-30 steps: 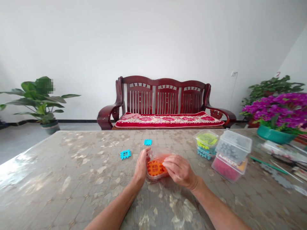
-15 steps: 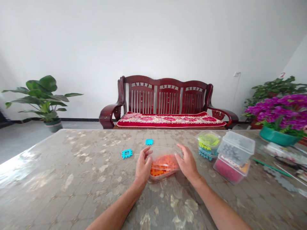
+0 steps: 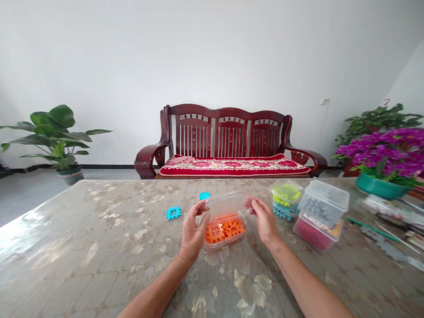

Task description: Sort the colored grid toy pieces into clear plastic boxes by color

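A clear plastic container [image 3: 217,248] with orange interlocking building pieces [image 3: 228,229] in it rests on the table before me. Its see-through lid [image 3: 228,202] is tilted up above the far side of the container. My left hand [image 3: 194,227] has its curled fingers at the lid's left edge, the thumb beside the container's left wall. Closed on the lid's right edge, my right hand [image 3: 265,221] pinches it between thumb and fingers. Two blue pieces lie beyond my left hand: a window-like one [image 3: 173,213] and a flat one [image 3: 204,195], partly covered by the lid.
To the right stand clear tubs with yellow-green and blue pieces [image 3: 286,196], and a stacked pair of boxes [image 3: 318,234] with grey and dark red contents. A green stick [image 3: 372,229], grey pieces [image 3: 384,245] and a purple flower pot [image 3: 380,187] are farther right.
The lid has come up off the container and tilts away from me, uncovering the orange pieces. My hands have risen slightly with its edges. The view has shifted a little.
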`<state>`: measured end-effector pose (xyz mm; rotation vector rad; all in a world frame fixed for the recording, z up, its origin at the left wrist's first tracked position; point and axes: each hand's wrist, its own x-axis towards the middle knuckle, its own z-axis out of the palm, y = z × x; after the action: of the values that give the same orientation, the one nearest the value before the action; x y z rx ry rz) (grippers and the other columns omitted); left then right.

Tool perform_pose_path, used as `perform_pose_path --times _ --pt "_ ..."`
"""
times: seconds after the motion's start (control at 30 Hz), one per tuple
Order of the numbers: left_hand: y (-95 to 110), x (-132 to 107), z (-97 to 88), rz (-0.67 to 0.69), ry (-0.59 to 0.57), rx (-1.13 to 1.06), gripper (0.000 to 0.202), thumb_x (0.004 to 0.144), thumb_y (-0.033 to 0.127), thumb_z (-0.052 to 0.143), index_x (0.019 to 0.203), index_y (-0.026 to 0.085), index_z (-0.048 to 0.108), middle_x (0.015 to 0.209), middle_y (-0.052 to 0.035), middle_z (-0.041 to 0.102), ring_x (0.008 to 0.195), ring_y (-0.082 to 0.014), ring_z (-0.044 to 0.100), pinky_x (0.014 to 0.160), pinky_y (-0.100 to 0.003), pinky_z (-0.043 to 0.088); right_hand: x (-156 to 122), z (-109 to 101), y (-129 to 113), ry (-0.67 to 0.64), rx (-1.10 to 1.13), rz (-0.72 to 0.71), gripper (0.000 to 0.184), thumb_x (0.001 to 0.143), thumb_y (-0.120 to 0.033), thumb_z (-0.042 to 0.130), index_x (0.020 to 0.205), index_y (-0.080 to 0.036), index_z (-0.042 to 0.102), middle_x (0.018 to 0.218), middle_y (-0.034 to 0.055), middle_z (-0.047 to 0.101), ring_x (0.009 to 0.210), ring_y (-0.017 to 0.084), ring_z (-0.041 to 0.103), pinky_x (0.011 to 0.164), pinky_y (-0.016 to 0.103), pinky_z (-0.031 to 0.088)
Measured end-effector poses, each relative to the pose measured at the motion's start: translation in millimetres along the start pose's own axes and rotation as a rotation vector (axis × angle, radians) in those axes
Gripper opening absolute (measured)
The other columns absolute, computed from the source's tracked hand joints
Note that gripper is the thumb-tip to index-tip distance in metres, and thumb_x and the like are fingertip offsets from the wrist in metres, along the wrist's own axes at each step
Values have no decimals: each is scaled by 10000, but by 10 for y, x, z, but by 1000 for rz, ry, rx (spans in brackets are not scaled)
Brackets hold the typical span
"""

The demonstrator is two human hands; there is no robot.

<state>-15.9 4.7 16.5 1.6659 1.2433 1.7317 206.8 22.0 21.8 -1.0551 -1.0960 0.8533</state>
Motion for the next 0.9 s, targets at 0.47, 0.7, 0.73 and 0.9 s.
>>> perform_pose_path --times 0.47,0.7,0.73,0.9 --pt "52 -95 -151 508 -373 570 342 899 148 402 1015 281 694 899 -61 653 857 -200 537 777 -352 365 29 -51 88 -268 11 213 405 669 -369 699 1035 -196 693 1063 62 715 1050 257 615 974 414 420" --pt "108 -111 -140 535 -427 256 325 882 124 328 766 201 622 756 -44 605 775 -172 531 839 -359 386 50 -50 107 -203 -38 215 447 534 -155 568 953 -220 708 1045 38 704 1122 266 570 1012 423 398" --pt "101 -103 -142 512 -418 236 329 870 110 318 735 200 603 741 -37 598 768 -166 533 887 -372 378 54 -56 122 -215 -52 209 470 526 -146 547 962 -222 706 1059 38 701 1143 268 559 1023 428 389" --pt "-3 -80 -182 441 -407 250 298 816 95 328 657 200 557 681 -9 573 718 -151 536 1005 -422 312 42 -40 218 -294 -103 131 510 565 -140 499 1033 -226 681 1175 29 670 1182 244 549 1064 407 357"
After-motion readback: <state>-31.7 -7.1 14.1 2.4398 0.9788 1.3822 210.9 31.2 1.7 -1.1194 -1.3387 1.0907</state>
